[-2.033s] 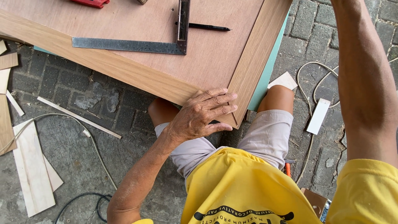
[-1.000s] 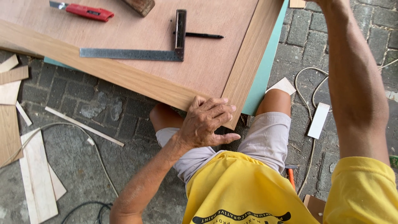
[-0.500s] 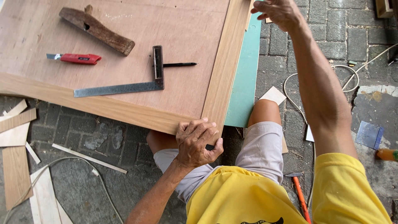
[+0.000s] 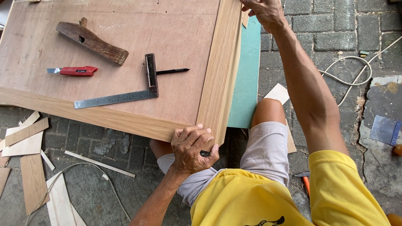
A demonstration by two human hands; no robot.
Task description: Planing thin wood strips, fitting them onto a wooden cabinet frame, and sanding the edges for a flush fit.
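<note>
A large plywood panel [image 4: 138, 33] with pale veneer strips along its near and right edges [image 4: 220, 71] lies on the ground in front of me. My left hand [image 4: 194, 148] is closed over the panel's near corner, and a small dark object shows between its thumb and fingers. With the arm stretched out, my right hand [image 4: 261, 10] grips the far end of the right edge strip. On the panel lie a steel try square [image 4: 121, 96], a black pen [image 4: 171, 71], a red utility knife [image 4: 75, 71] and a wooden hand plane [image 4: 92, 42].
A teal sheet [image 4: 247, 79] sticks out under the panel's right side. Veneer offcuts [image 4: 25, 138] lie on the paving at left. A white cord [image 4: 351, 75] loops at right, near a blue piece [image 4: 385, 129]. An orange-handled tool [image 4: 305, 182] lies by my leg.
My right hand has reached farther along the panel's right edge. My left hand has stayed on the near corner and closed tighter. More of the panel and its tools is in view.
</note>
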